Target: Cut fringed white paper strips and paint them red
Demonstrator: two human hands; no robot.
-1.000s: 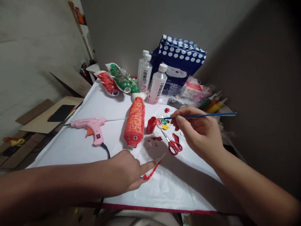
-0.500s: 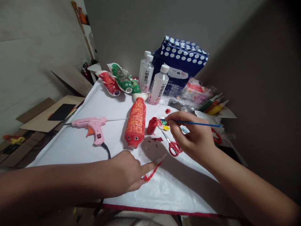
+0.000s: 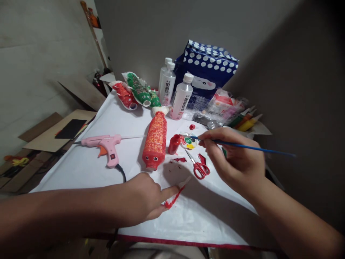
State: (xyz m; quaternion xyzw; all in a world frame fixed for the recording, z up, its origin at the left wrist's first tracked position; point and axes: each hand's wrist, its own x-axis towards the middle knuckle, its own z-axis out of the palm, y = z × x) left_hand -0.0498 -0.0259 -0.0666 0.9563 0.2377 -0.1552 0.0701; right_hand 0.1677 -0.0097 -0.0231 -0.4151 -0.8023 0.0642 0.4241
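My left hand [image 3: 147, 198] presses a small white piece with a red-painted edge [image 3: 176, 196] flat on the table, forefinger and thumb on it. In my right hand [image 3: 233, 158] is a blue paintbrush [image 3: 242, 145], pinched between thumb and fingers. Its tip points left, by the mouth of the red paint bottle [image 3: 174, 144]; whether it touches is unclear. Behind the brush lies a paint palette [image 3: 193, 142] with green, yellow and red paint. A red-and-orange fish made from a bottle [image 3: 155, 138] lies left of the paint bottle, its eyes toward me.
Red-handled scissors [image 3: 199, 169] lie between my hands. A pink glue gun [image 3: 109, 145] with a black cord rests at left. Smaller fish [image 3: 138, 90], labelled water bottles [image 3: 182, 97] and a blue dotted bag [image 3: 210, 68] stand at the back. A red cap [image 3: 192, 127] lies beyond the palette.
My right hand has moved to the right with the paintbrush, uncovering more of the palette and scissors. My left hand has stayed on the white piece.
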